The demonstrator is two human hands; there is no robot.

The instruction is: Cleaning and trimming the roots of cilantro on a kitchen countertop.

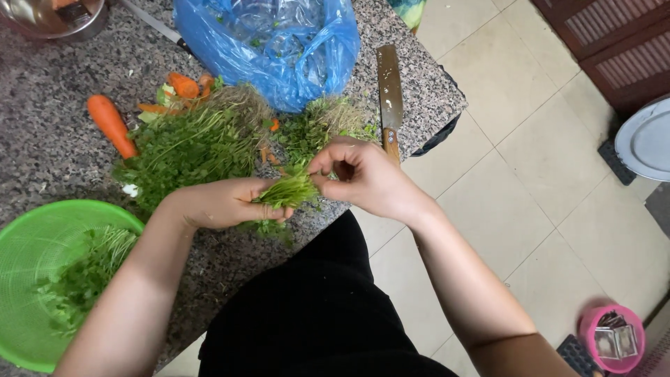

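A: Head view, quick pass. What did the left hand [227, 202] have?

B: It was clenched around a small bunch of green leafy herb stems [289, 190], held low over the near edge of the speckled grey granite surface [49, 139]. The stems stuck out to the right from the fist.

A: And the right hand [359, 174]?

B: Pinching the stem ends of that same bunch, thumb and fingertips closed on them. Both hands met at the bunch, just beside each other.

A: What lay behind the hands?

B: A big loose pile of green herbs with pale roots [192, 143] lay on the surface, just behind the left hand. A smaller clump of herbs [317, 126] sat to its right, behind the right hand.

A: Other items?

B: A whole orange carrot [112, 126] lay left of the pile, with orange carrot pieces and peelings [181, 91] at the pile's far side. A crumpled blue plastic bag [269, 45] sat behind the herbs. A long-bladed cleaver with a wooden handle [389, 94] lay at the right of the bag, its handle near the right hand, partly hidden by it.

A: Near left?

B: A round green plastic colander [31, 237] held trimmed greens, next to the left forearm. A metal bowl [49, 17] showed at the far left corner.

A: Floor?

B: Beige tiles, with a pink round container [614, 338] at the lower right.
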